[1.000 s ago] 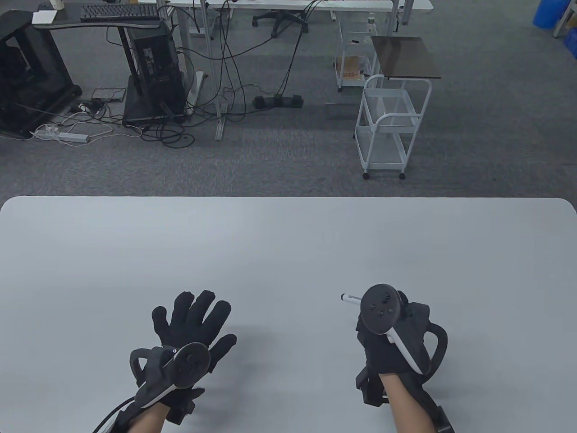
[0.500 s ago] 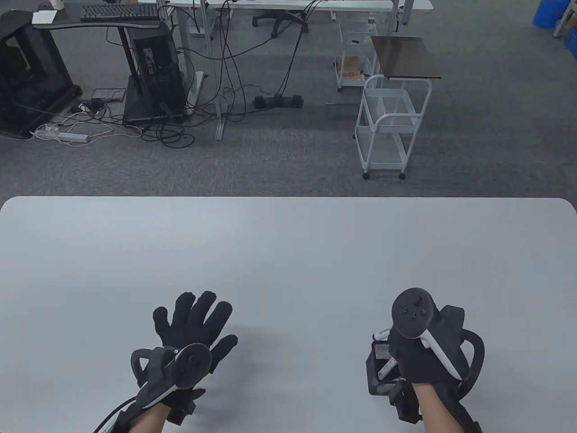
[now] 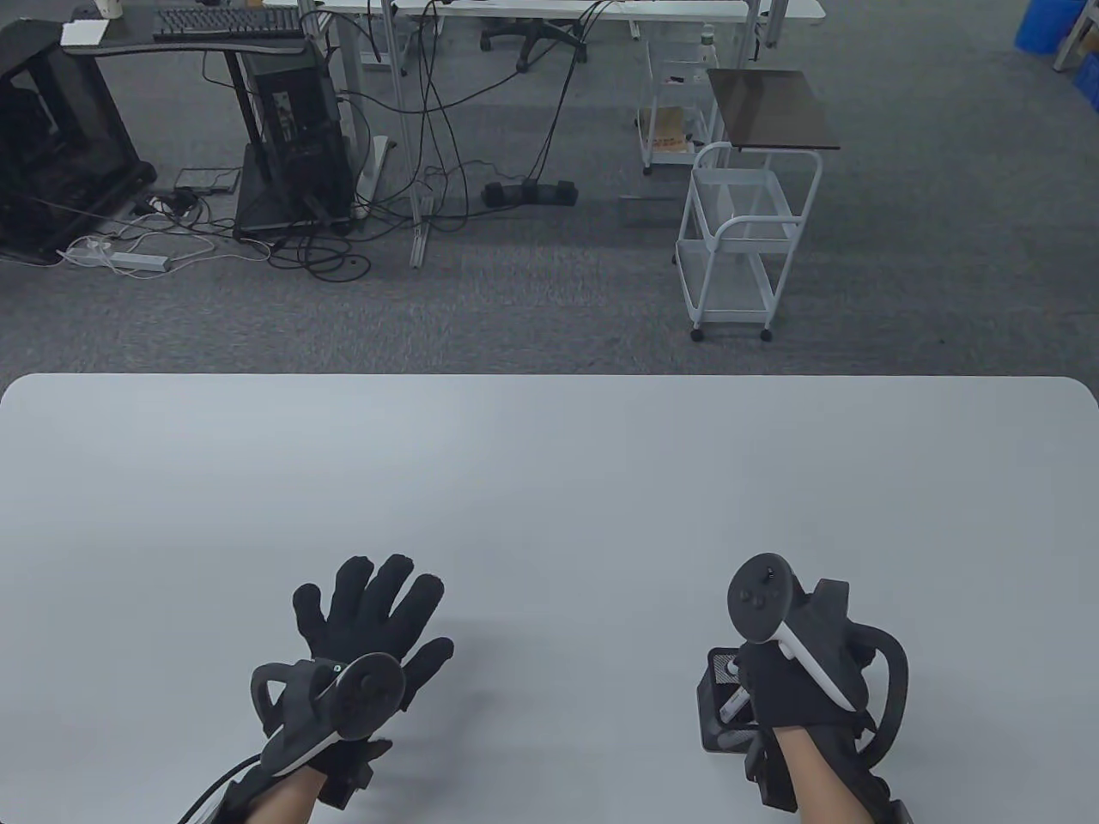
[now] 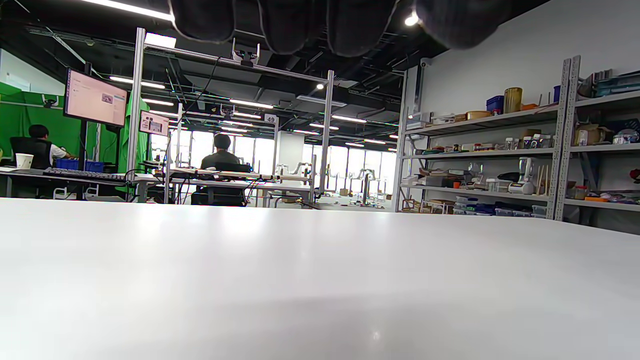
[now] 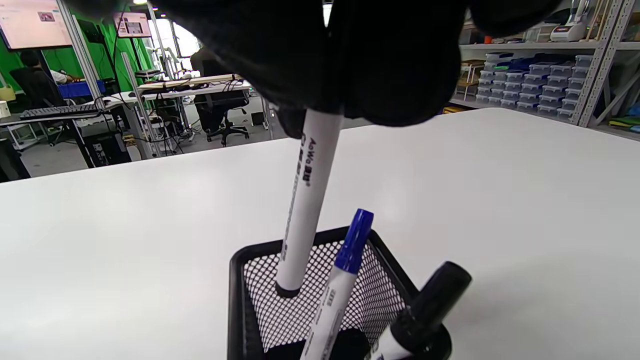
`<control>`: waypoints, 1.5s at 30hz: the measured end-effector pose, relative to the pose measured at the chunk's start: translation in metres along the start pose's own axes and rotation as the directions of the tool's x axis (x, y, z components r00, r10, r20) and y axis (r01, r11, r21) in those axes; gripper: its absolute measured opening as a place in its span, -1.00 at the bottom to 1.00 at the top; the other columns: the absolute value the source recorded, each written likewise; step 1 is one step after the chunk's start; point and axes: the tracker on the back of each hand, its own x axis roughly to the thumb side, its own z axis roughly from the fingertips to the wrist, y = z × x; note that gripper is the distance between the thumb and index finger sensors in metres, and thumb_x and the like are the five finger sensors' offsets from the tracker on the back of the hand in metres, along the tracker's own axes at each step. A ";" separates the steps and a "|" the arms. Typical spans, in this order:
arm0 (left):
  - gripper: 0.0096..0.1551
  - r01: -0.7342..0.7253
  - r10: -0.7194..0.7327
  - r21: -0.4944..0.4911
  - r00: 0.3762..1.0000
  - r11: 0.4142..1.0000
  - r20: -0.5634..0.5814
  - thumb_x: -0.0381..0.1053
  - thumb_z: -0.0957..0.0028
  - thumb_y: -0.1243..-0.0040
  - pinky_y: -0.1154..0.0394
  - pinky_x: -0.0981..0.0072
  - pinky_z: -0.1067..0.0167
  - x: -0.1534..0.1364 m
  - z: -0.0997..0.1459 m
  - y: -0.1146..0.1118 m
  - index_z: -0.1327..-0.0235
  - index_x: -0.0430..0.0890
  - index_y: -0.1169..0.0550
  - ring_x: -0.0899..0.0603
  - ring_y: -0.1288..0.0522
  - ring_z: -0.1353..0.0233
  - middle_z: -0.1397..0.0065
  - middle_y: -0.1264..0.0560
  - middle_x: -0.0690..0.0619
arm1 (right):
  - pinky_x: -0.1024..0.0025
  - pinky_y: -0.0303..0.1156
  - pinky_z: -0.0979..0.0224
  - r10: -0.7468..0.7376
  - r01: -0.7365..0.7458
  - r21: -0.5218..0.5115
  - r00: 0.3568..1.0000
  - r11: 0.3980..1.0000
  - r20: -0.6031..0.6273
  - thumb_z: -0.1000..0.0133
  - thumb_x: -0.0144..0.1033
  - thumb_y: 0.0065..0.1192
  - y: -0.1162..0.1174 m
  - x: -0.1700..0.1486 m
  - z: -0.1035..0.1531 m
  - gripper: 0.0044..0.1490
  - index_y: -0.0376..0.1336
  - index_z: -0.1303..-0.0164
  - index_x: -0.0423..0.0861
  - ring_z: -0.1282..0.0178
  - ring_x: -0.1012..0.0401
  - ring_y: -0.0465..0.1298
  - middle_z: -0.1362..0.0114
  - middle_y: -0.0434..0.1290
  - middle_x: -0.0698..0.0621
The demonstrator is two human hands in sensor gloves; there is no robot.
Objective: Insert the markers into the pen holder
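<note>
The right hand (image 3: 794, 687) pinches a marker (image 5: 306, 200) upright, its tip already inside the holder (image 5: 240, 280) beside two others, ready to drop. The left hand (image 3: 369, 618) rests spread on the desk (image 3: 549, 481).

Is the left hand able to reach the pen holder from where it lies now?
Probably yes. The left hand rests flat and holds nothing, and bare table lies between it and the pen holder. But the right hand hangs over the holder, lowering a marker in.
</note>
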 end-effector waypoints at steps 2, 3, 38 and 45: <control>-0.21 -0.002 0.002 0.001 1.000 1.000 0.000 0.44 -0.22 0.08 0.17 -0.63 -0.52 0.000 0.000 0.000 -0.75 0.31 -0.17 -0.43 0.02 -0.87 -0.92 -0.03 0.10 | -0.41 0.13 -0.31 0.008 -0.008 0.007 1.000 1.000 -0.001 -0.27 -0.59 0.29 0.003 0.000 -0.002 -0.53 0.45 -0.38 -0.36 -0.12 -0.19 0.55 -0.40 0.41 -0.50; -0.21 -0.003 0.003 0.001 1.000 1.000 0.001 0.44 -0.22 0.08 0.17 -0.63 -0.52 0.000 0.000 0.000 -0.75 0.31 -0.17 -0.43 0.02 -0.87 -0.92 -0.03 0.09 | -0.41 0.13 -0.31 0.009 -0.009 0.007 1.000 1.000 0.000 -0.27 -0.59 0.29 0.005 0.001 -0.003 -0.53 0.45 -0.38 -0.35 -0.12 -0.18 0.55 -0.40 0.41 -0.50; -0.21 0.000 0.000 -0.007 1.000 1.000 0.005 0.44 -0.22 0.08 0.17 -0.63 -0.52 0.001 0.000 -0.002 -0.75 0.31 -0.17 -0.44 0.02 -0.87 -0.92 -0.03 0.09 | -0.44 0.10 -0.31 0.118 -0.121 0.074 0.992 0.990 0.046 -0.25 -0.57 0.34 0.041 0.020 -0.012 -0.51 0.42 -0.40 -0.34 -0.26 -0.26 0.54 -0.46 0.43 -0.43; -0.22 0.008 -0.008 -0.016 1.000 1.000 0.004 0.43 -0.22 0.08 0.17 -0.63 -0.52 0.001 0.000 -0.004 -0.75 0.31 -0.18 -0.44 0.02 -0.87 -0.92 -0.03 0.09 | -0.52 -0.01 -0.38 0.118 -0.105 -0.129 0.989 0.986 0.089 -0.33 -0.38 0.25 0.025 0.045 0.005 -0.37 0.27 -0.60 -0.31 -0.50 -0.42 0.36 -0.62 0.27 -0.45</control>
